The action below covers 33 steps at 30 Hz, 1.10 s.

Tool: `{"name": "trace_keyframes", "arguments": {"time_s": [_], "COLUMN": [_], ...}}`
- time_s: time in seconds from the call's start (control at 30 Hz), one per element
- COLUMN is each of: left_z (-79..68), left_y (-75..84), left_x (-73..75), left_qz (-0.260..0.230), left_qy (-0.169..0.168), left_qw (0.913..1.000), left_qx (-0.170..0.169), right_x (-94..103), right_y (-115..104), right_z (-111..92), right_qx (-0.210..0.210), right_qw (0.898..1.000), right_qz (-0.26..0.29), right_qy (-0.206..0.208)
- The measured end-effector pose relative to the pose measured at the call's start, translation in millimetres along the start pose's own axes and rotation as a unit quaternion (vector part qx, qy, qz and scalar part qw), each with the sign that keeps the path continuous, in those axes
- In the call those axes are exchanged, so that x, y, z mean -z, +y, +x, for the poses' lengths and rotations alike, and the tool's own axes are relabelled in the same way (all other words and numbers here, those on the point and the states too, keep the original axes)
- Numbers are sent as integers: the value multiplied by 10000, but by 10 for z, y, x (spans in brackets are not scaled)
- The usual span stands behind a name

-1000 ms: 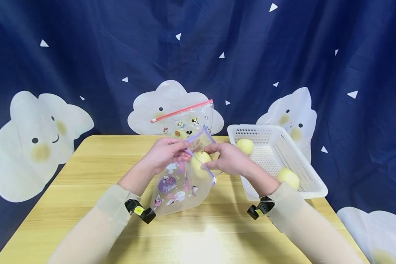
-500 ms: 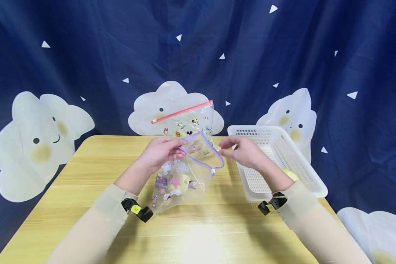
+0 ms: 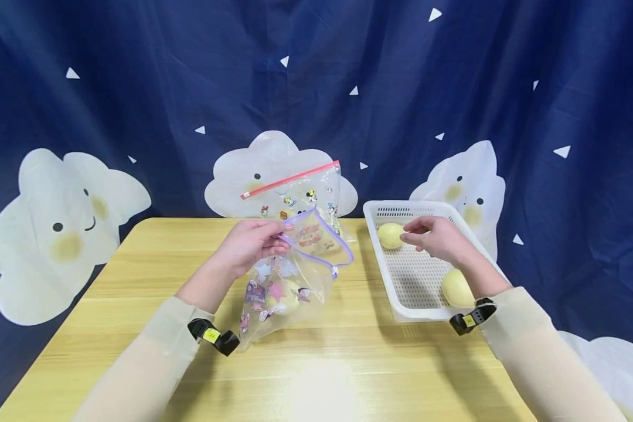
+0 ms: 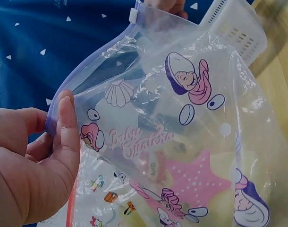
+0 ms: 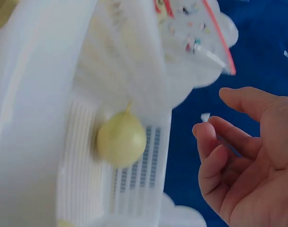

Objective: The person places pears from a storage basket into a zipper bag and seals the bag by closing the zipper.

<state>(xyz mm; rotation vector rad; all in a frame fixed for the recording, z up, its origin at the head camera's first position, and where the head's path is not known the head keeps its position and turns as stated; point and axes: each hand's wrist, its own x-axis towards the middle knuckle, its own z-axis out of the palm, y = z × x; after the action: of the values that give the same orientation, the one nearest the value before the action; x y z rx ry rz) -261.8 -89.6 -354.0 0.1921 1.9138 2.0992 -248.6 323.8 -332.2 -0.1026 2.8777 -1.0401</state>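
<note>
A round pale-yellow fruit [image 3: 390,235] lies far left in the white plastic basket [image 3: 422,314], beside the nearer right hand [image 3: 436,238] (fingers parted, empty); the left hand [image 3: 250,244] pinches a purple-edged clear bag [image 3: 300,278].

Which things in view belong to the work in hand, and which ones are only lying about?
Seemingly in use:
left hand, gripping the purple-edged bag
bagged fruit, showing through
right hand, over the white basket
far fruit and near fruit in the basket

Probably just lying about:
red-edged bag, behind, in neither hand
blue curtain, backdrop
</note>
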Motion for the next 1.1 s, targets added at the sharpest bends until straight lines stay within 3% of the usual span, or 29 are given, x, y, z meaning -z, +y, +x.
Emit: {"name": "trace_keyframes", "arguments": {"time_s": [0.33,0.57,0.97,1.1], "left_z": [-23,-39,-40,-42], "left_y": [-13,-33,-32,-31], "left_x": [168,258,290,299], "left_qz": [-321,-540,-657,-658], "left_qy": [50,51,12,28], "left_qw": [9994,9982,9975,9975], "left_qx": [140,236,267,267], "right_x": [244,339,384,372], "right_y": [398,561,787,807], "right_z": [-112,-174,-216,-218], "right_qx": [-240,-688,-1480,-1429], "right_qw": [9929,9800,9641,9625], "right_qz": [-1110,-1567,-1184,-1090], "right_qy": [-345,-1018,-1858,-2032]}}
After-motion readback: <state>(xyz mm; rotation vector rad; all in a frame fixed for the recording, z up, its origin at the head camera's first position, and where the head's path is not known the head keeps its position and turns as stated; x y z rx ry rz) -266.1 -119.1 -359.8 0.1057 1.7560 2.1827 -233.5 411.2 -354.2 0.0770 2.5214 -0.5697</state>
